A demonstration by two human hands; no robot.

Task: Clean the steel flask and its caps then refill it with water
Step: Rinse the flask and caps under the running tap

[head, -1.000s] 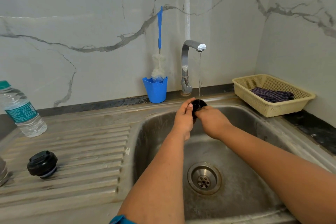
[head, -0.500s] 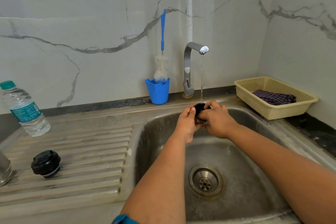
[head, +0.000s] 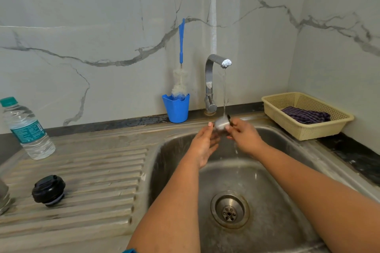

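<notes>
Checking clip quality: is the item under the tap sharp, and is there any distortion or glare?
Head view: the cap under the water stream is smeared by motion and splashing; both hands slightly soft. Wide-angle bending curves the counter edge. Mild glare on the tap; lighting even.
</notes>
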